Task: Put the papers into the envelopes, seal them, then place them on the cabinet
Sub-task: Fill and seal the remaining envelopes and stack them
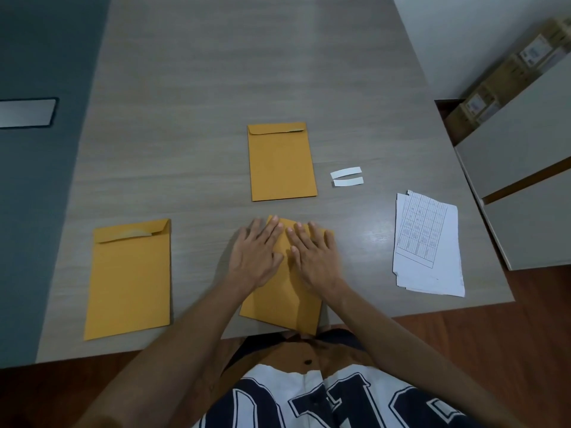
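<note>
Three tan envelopes lie flat on the bench. The near envelope [282,299] sits slightly askew at the front edge, its bottom corner just overhanging, its flap end covered. The far envelope [281,162] lies upright beyond it, flap folded down with one corner lifting. The left envelope [129,279] lies well apart, flap loosely down — a pale strip showing beneath. The papers [428,245] — a white stack, printed grid on top — rest near the right edge.

One head-worn camera looks steeply down, close over the table [216,72] before the wearer.
</note>
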